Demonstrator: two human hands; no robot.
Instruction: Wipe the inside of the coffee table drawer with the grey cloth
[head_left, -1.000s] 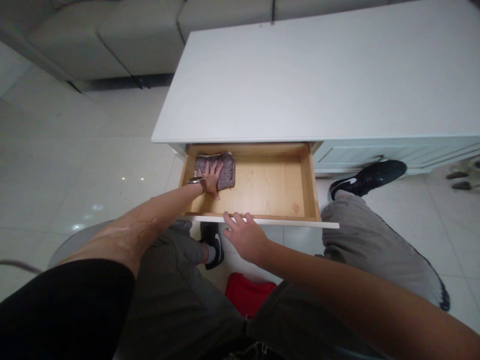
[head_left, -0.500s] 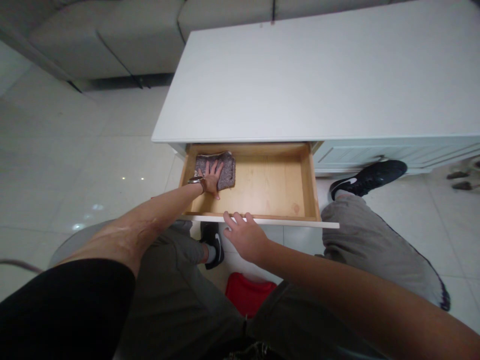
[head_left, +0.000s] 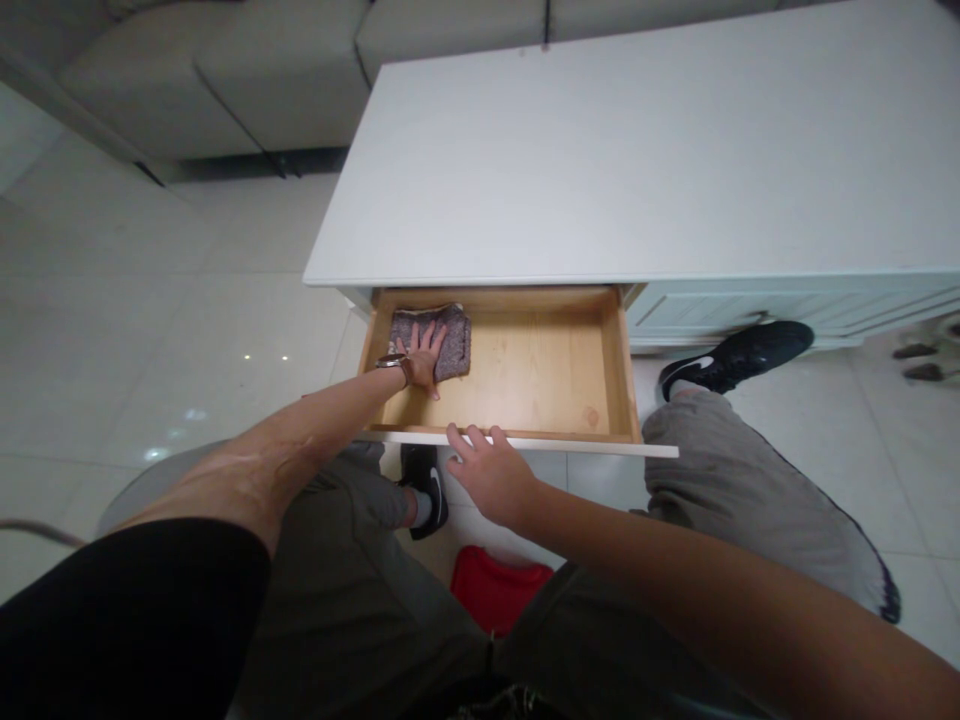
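My left hand [head_left: 424, 358], with a watch [head_left: 393, 361] on its wrist, lies with spread fingers on a folded grey-purple cloth [head_left: 454, 345]. The cloth rests in the left back corner of a pulled-out wooden drawer [head_left: 540, 375]. No other object shows inside the drawer. My right hand [head_left: 489, 470] is at the white drawer front, its fingers hooked over the top edge near the middle. The thumb side is partly hidden below that edge.
The drawer belongs to a white table [head_left: 600, 150] with a panelled front at right. A grey sofa [head_left: 277, 80] stands behind it. My shoes [head_left: 739, 357] are on the tiled floor, and a red plastic seat [head_left: 499, 590] shows between my legs.
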